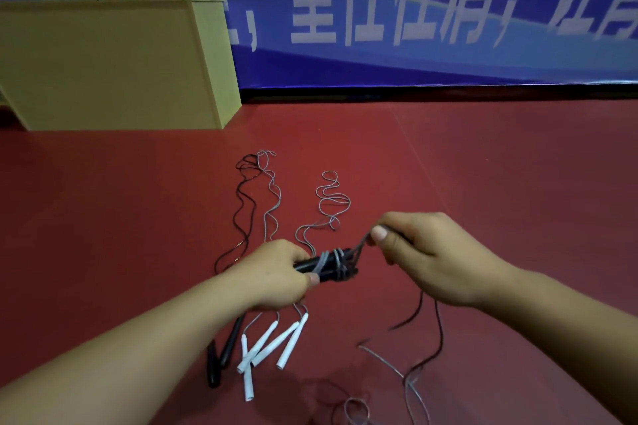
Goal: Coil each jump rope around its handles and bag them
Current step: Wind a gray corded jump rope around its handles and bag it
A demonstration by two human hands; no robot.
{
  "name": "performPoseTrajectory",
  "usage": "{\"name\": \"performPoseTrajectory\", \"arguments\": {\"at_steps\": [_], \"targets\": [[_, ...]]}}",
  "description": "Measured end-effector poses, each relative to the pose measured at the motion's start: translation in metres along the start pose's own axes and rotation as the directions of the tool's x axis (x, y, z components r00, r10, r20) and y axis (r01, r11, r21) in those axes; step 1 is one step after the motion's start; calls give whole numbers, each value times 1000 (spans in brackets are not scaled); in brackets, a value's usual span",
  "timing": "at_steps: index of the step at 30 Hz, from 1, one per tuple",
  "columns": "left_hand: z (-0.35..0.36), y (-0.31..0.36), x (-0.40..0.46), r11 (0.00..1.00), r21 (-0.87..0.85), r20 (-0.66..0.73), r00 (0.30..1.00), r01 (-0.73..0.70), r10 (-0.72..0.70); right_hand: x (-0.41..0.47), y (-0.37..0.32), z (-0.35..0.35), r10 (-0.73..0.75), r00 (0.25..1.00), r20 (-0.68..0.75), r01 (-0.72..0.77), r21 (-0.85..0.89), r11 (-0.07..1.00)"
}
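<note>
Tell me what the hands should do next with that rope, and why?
Probably bring the right hand round for another turn. The left hand grips the black handles, already wrapped with a few coils, while the right hand pinches the cord near them. Plenty of loose cord trails on the red floor, so the winding looks unfinished.

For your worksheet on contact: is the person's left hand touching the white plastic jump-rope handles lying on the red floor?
Apart. The head view shows the left hand holding the black handle bundle above the white handles, with red floor visible between.
</note>
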State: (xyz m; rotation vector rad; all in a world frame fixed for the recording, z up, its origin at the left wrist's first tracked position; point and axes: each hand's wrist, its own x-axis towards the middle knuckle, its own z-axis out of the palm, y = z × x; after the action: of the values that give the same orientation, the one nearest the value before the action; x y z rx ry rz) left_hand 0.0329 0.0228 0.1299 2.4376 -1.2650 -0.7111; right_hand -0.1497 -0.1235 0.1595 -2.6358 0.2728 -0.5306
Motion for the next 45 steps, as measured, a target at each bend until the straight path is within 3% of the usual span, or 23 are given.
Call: {"name": "performPoseTrajectory", "arguments": {"at_steps": [3, 6, 8, 17, 19, 22, 24, 27, 29, 33, 36, 45], "targets": [[0, 5, -8, 976, 81, 202, 962, -203, 183, 4, 1, -2, 33, 995, -91, -34, -8, 999], [2, 15, -19, 939, -64, 337, 878, -339, 340, 4, 14, -2, 119, 983, -142, -122, -12, 992], [0, 19, -25, 913, -166, 348, 844, -374, 409, 5, 22, -1, 159, 977, -143, -160, 7, 987], [-6, 29, -33, 758, -586, 325, 773, -287, 544, 6, 29, 9, 298, 949, -103, -267, 245, 932], [-7, 31, -34, 707, -653, 295, 767, -273, 569, 8, 26, 12, 323, 944, -73, -278, 357, 892], [-3, 29, -34, 641, -730, 267, 764, -237, 587, 5, 15, 17, 344, 938, 41, -300, 596, 745], [-2, 29, -32, 586, -784, 237, 773, -205, 588, 4, 7, 17, 305, 948, 85, -290, 621, 728], [0, 31, -31, 452, -880, 141, 830, -144, 539, 7, 2, 22, 365, 925, 106, -375, 409, 832], [-1, 32, -28, 391, -910, 59, 889, -139, 454, 10, 1, 28, 461, 871, 170, -489, 395, 778], [-1, 25, -16, 426, -892, -79, 980, -151, 183, 9, -4, 35, 495, 833, 247, -553, 366, 748], [-1, 18, -9, 448, -884, -123, 991, -131, 48, 11, -8, 40, 511, 824, 244, -566, 362, 740], [-3, 5, 2, 455, -886, -145, 985, -90, -88, 14, -14, 29, 560, 758, 336, -629, 605, 489]]}}
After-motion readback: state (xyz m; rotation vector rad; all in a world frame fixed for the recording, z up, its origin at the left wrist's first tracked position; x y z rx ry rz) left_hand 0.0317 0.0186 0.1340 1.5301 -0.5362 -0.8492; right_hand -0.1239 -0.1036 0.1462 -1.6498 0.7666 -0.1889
